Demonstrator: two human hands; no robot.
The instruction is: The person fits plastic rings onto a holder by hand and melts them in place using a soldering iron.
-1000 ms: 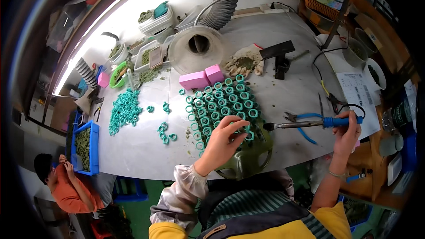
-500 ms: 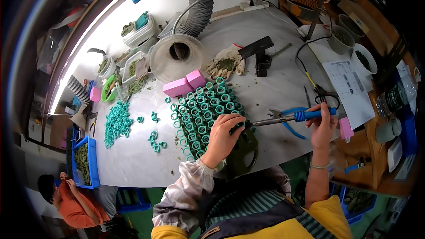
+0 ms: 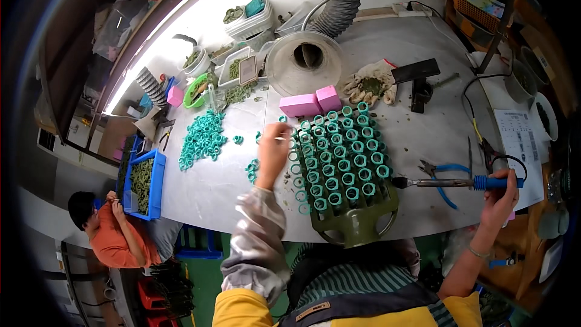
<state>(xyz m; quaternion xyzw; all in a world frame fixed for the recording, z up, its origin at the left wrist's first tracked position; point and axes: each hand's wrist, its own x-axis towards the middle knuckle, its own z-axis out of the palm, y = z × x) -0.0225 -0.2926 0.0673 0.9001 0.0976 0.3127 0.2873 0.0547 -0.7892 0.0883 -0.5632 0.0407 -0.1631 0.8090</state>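
Note:
My left hand [image 3: 274,156] is beside the left edge of an olive-green rack [image 3: 353,225] whose rows are filled with turquoise rings [image 3: 334,169]. Its fingers look bent, but blur and the viewing angle hide whether they pinch anything. Loose turquoise rings lie around this hand. The rack's looped end points toward me. My right hand [image 3: 500,197] is closed round the blue handle of a soldering iron [image 3: 445,183]. The iron lies level, its dark tip just right of the rack near the front rows.
A heap of turquoise rings [image 3: 202,138] lies left. Pink blocks [image 3: 301,106], a clear funnel [image 3: 284,79] and a glove [image 3: 371,82] sit behind the rack. Blue-handled pliers [image 3: 445,192] lie beneath the iron. A person in orange [image 3: 121,236] sits at far left by a blue tray [image 3: 159,175].
My left hand has left the near right part of the rack for its left side. The iron's tip has drawn back rightward off the rack. The view has shifted left.

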